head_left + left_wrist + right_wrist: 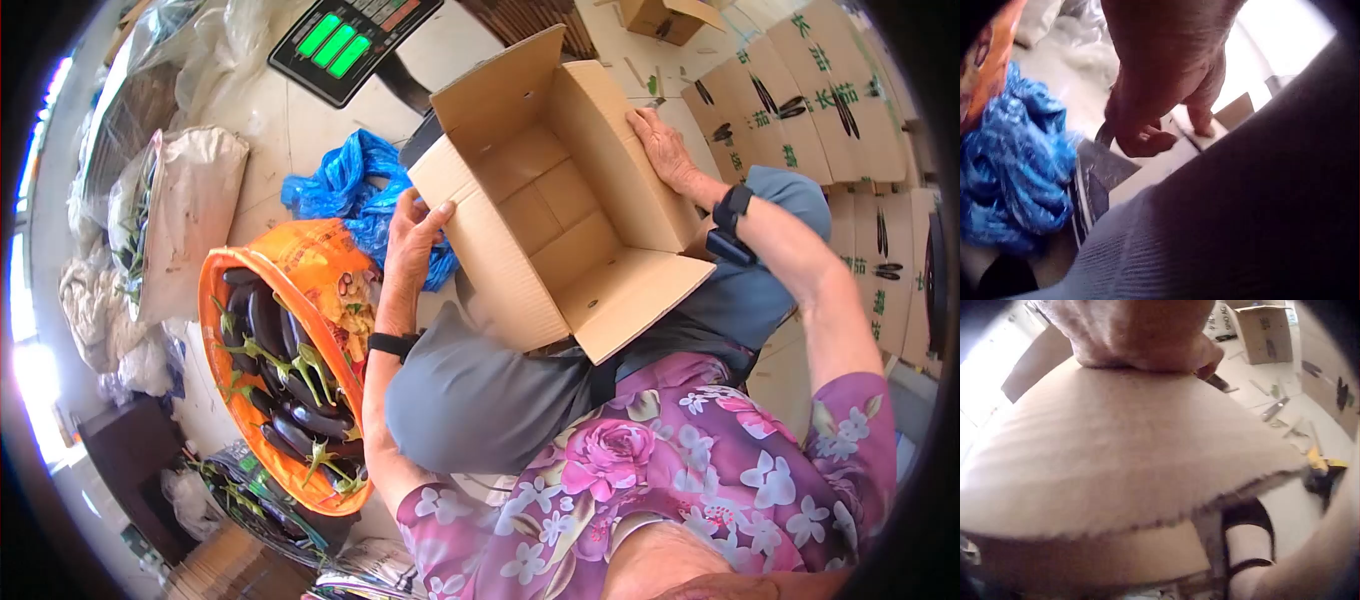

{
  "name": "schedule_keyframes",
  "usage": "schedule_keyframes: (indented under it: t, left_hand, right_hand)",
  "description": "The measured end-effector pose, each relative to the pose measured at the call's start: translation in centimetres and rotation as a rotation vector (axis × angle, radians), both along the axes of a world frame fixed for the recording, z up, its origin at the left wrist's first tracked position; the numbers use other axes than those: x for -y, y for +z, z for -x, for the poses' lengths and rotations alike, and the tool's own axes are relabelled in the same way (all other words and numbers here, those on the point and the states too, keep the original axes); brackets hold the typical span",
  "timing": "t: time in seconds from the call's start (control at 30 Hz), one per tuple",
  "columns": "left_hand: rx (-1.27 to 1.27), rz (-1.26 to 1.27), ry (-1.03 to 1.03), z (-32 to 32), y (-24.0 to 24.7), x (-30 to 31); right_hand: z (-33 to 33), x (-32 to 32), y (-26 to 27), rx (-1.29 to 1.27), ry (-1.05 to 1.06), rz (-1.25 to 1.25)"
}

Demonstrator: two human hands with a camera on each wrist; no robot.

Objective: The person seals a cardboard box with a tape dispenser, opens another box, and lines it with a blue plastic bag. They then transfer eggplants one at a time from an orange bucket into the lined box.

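Observation:
An open cardboard box (pixel 590 215), flaps spread outward, sits tilted over the person's lap. The left hand (pixel 410 240) pinches the box's left flap, thumb on top at the edge and the other fingers curled below it. In the left wrist view, the left hand (pixel 1166 94) shows its thumb pressing the cardboard. Against the right flap lies the right hand (pixel 665 150), its fingers fairly straight along the outer edge. The right wrist view shows the right hand (pixel 1141 337) resting on the broad flap (pixel 1129 444), its fingertips mostly hidden.
An orange bag (pixel 290 240) of eggplants stands at the left. Blue plastic (pixel 345 185) lies beside the left hand. A scale with a lit green display (pixel 335 45) is ahead. Printed cartons (pixel 800 95) stand at the right, and scraps litter the floor (pixel 1285 419).

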State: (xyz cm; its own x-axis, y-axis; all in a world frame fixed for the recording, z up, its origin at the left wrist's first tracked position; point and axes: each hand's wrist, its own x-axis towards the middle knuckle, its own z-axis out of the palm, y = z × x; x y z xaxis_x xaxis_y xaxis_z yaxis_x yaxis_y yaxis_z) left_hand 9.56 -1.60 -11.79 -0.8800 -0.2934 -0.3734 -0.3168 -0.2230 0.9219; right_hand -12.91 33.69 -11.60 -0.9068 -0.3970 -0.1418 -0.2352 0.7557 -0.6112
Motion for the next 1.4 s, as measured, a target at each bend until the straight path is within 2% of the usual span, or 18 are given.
schedule_keyframes:
  t: [0.03,0.1,0.23,0.3,0.33,0.37,0.43,0.53,0.63,0.77,0.8,0.83,0.9,1.07,1.17,1.2,1.37,1.4]
  left_hand:
    - [0.006,0.001,0.021,-0.1,0.5,0.0]
    - [0.109,0.505,0.096,-0.5,1.1,-0.4]
    - [0.070,0.732,0.194,-1.0,1.9,-3.0]
    - [0.005,0.860,0.135,-0.8,1.8,-3.5]
    - [0.074,0.779,0.105,-0.5,1.1,-3.7]
    - [0.137,0.698,0.077,0.0,0.2,-3.8]
    - [0.192,0.347,0.009,0.9,1.4,-4.7]
    - [0.047,0.001,-0.094,1.8,1.3,-6.0]
    - [-0.015,-0.088,-0.110,1.3,1.1,-5.5]
    - [0.104,-0.168,0.049,-0.1,-1.3,-1.5]
    - [-0.045,-0.003,0.197,-0.2,-1.8,-0.6]
    - [0.009,0.253,0.260,-0.1,-3.5,1.1]
    - [0.094,1.036,0.245,-0.5,-8.4,5.5]
    - [0.302,1.477,0.246,0.7,-8.9,7.7]
    - [0.513,1.461,0.004,0.6,-13.1,8.7]
    - [0.461,1.382,0.170,0.9,-12.6,8.3]
    - [0.155,1.123,0.249,0.4,-9.8,10.0]
    - [0.364,1.129,-0.029,-0.5,-11.5,10.3]
  right_hand:
    - [-0.6,0.5,-1.0,-0.171,-0.070,0.126]
    - [-0.8,1.2,-0.6,-0.188,-0.004,0.036]
    - [-3.5,4.0,3.2,-0.353,0.114,-0.116]
    - [-3.4,4.9,5.4,0.121,0.031,-0.236]
    - [-3.7,5.2,5.7,0.229,0.041,-0.057]
    - [-4.1,5.3,5.7,0.228,0.053,-0.062]
    - [-4.2,5.7,5.2,0.569,0.016,0.348]
    - [-3.5,4.3,4.0,0.651,0.051,0.310]
    - [-4.4,4.6,4.8,0.610,-0.012,0.302]
    - [-4.2,4.1,4.7,0.544,0.059,0.145]
    - [-4.5,4.3,4.8,0.530,0.037,0.131]
    - [-4.7,4.5,4.9,0.516,0.018,0.114]
    - [-5.0,5.1,5.9,0.520,0.009,0.120]
    - [-5.9,5.4,6.2,0.428,-0.030,0.196]
    - [-5.4,4.6,5.3,0.339,-0.016,0.100]
    - [-5.5,4.9,5.7,0.345,-0.015,0.115]
    - [-5.8,5.3,6.4,0.387,-0.010,0.142]
    - [-5.9,5.4,6.5,0.395,-0.014,0.118]
